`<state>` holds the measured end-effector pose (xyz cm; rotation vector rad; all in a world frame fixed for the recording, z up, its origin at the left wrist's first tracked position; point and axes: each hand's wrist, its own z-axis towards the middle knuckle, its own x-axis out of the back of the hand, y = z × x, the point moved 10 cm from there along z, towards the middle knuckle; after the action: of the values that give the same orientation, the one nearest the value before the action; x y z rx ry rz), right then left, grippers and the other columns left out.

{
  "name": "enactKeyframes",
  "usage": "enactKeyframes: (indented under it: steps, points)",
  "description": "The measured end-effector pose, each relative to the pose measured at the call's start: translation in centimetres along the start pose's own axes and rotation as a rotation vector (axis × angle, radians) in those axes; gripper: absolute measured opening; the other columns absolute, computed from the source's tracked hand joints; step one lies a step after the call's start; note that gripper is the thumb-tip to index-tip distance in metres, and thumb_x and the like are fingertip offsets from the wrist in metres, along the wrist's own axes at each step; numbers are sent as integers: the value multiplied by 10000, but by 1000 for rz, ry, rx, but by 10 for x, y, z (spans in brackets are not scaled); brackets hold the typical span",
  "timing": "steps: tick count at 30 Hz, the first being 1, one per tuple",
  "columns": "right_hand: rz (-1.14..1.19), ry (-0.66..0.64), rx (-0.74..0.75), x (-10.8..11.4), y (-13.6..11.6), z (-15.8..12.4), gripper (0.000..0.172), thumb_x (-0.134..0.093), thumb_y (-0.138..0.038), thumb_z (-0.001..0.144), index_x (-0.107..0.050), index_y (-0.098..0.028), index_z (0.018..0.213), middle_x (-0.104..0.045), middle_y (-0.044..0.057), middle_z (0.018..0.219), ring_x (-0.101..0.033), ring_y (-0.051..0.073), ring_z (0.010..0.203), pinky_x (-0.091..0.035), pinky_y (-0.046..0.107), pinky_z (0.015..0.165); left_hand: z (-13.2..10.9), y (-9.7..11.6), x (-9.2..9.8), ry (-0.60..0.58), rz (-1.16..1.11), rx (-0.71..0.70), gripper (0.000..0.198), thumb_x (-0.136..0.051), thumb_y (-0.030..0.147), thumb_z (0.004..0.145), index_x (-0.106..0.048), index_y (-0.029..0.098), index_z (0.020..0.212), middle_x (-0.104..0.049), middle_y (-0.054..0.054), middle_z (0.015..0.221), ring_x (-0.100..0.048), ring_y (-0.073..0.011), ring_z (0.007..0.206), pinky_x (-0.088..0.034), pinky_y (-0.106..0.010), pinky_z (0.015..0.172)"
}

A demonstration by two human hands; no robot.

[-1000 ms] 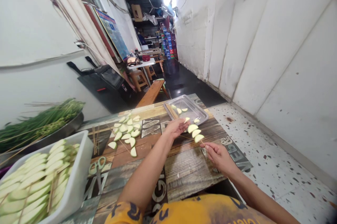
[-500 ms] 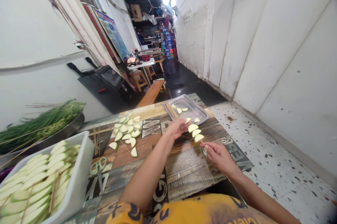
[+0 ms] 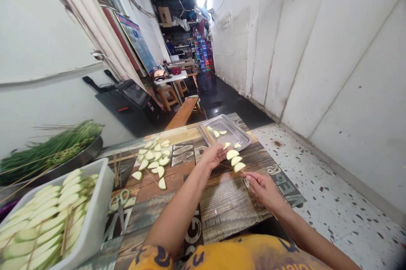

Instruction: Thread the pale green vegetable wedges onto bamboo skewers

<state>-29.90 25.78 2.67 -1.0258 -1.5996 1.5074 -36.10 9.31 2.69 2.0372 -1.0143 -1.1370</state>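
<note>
Head cam: R hand [image 3: 261,185], fingertips pinched, grips the lower end of a bamboo skewer [image 3: 243,172] w/ 3 half-round veg slices [image 3: 236,159] threaded on it, pale flesh, green skin. Skewer's tilted, above the wood-print table [image 3: 234,206], slices btwn the 2 hands. L hand [image 3: 215,156], by the tray's near edge, has thumb & fingers closed on a single slice [image 3: 227,145]; can't tell if skewer tip touches it.

Metal tray [image 3: 247,136] sits at table's far edge: a few loose pcs [image 3: 216,133] inside, plus a skewer bundle [image 3: 207,134] along its left side. Left of L forearm, loose heap of cut slices [image 3: 154,156] on tabletop, thin stick lying across. Scissors [image 3: 120,204] w/ pale green handles lie nearer, beside a white plastic tub [image 3: 103,196] full of skewered slices [image 3: 41,219]. Behind tub, metal bowl [image 3: 72,156] heaped w/ long green stalks [image 3: 63,145].

Bkgd: wooden bench [image 3: 184,112] just past the table, small white table [image 3: 173,77] w/ stools [image 3: 168,97] farther back.
</note>
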Motion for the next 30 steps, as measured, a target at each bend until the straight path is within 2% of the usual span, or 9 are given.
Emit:
enactKeyframes:
  steps: [15,30]
  points:
    - [-46,21,10,-1,-11,-3,505,-498,-471,781,-597,-42,1027,-275,-86,451,-219,45,397,-141,191,382,-4,0,2,20,-39,-24,37,-562,102,745,-587,92,770,-676,-81,673,-647,-136,615,-512,-221,582]
    - [-25,3,20,-3,-7,-1,501,-512,-482,775,-594,-46,1008,-278,-85,458,-231,48,403,-150,188,385,-7,-1,4,23,-30,-33,51,-563,111,747,-588,98,789,-679,-83,691,-650,-138,634,-514,-215,589]
